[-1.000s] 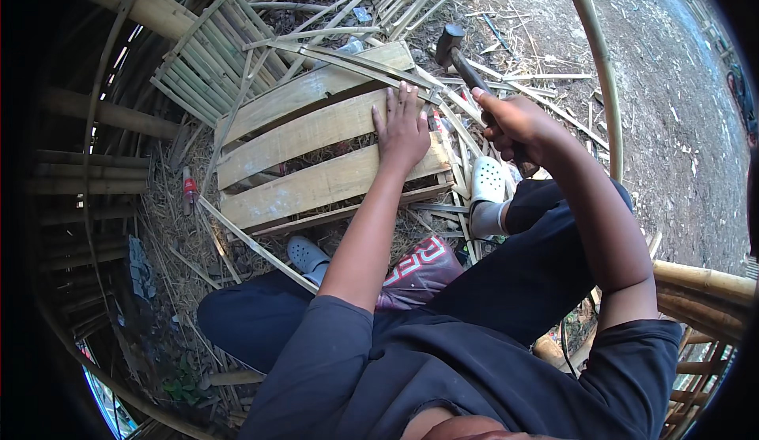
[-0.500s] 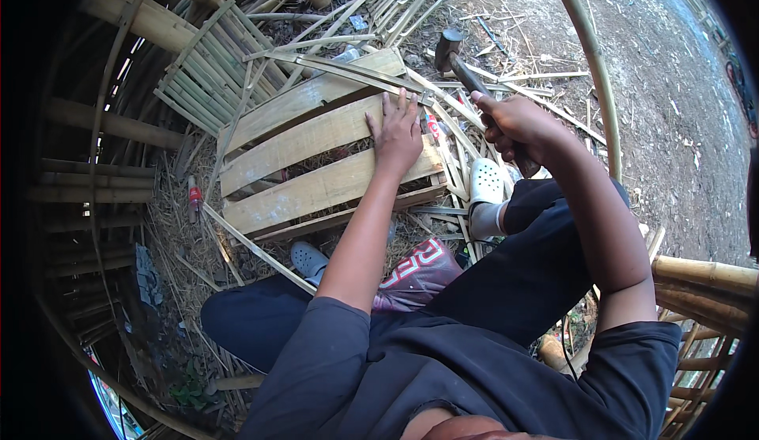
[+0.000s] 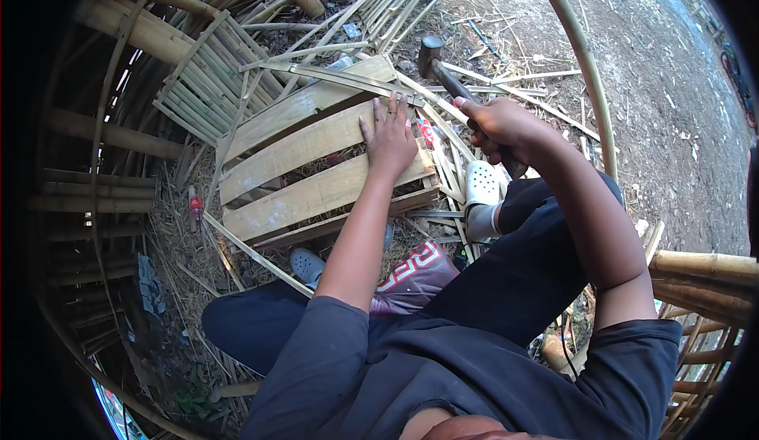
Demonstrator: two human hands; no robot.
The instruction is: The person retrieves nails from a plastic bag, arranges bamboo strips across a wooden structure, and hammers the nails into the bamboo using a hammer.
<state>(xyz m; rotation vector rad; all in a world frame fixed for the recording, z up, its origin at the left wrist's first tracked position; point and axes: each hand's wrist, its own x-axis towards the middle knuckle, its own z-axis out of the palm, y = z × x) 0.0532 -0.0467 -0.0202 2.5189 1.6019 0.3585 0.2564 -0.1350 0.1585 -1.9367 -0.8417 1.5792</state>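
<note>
My left hand lies flat with fingers apart on the slats of a wooden crate. Its fingertips reach a thin bamboo strip that crosses the crate's far side; whether they press on it I cannot tell. In my right hand is a hammer, gripped by its dark handle. The hammer's metal head is raised beyond the crate's far right corner, apart from the crate and the strip.
Split bamboo strips lie in a pile at the far side. A bamboo slat panel rests left of the crate. A bottle with a red label is on the littered ground. A curved bamboo pole rises at right.
The hammer and my right hand have shifted slightly left. My left hand stays on the crate, its fingers a little more spread. The whole view has moved a little.
</note>
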